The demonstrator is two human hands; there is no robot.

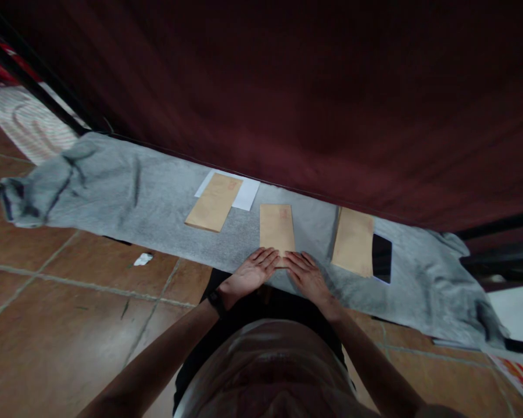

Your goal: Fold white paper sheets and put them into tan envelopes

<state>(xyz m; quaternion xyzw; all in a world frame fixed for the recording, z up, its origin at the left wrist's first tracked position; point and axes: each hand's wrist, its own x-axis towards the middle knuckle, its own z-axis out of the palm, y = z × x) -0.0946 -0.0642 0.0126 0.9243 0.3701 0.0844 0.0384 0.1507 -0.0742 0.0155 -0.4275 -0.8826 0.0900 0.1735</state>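
Note:
A brown paper envelope (276, 226) with faint red print lies on the grey cloth straight in front of me. My left hand (257, 268) rests on its near left corner, palm side partly turned up and fingers stretched out. On the near right corner lies my right hand (305, 274), its fingers extended flat. The fingertips of both hands nearly meet over the envelope's near end, hiding part of that edge. To the left, another brown envelope (214, 203) overlaps white paper (246, 194). A stack of brown envelopes (353, 241) lies to the right.
A dark-screened phone (382, 258) sits beside the right stack. Grey cloth (165, 203) covers the narrow surface, with a dark red curtain (287, 104) hanging behind it. A crumpled white scrap (143, 259) lies on the tiled floor (61, 325). Dark metal bars stand at both ends.

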